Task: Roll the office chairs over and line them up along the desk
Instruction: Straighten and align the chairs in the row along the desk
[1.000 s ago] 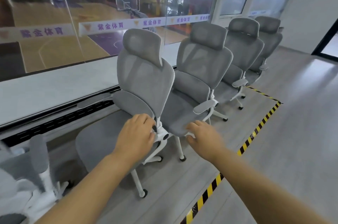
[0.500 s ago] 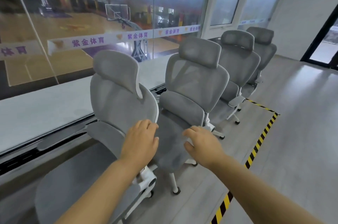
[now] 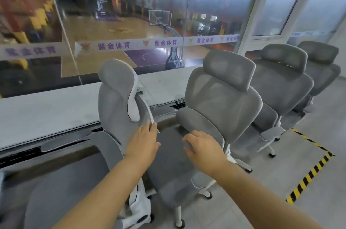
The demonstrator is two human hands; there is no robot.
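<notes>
Head view: both hands on the nearest grey mesh office chair (image 3: 119,105) at the long grey table (image 3: 46,112).
Left hand (image 3: 143,143) lies flat on its backrest edge, grip released; right hand (image 3: 203,147) hovers just beside, fingers loosely curled, holding nothing. Three matching grey chairs (image 3: 222,97) line the table beyond it.

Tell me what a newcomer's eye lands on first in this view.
First, the two bare hands in the foreground: the left hand lies against the backrest edge of the nearest grey chair, and the right hand rests on the second chair. Behind runs the long pale desk along a glass wall overlooking a basketball court. At right, yellow-black hazard tape marks the floor.
</notes>
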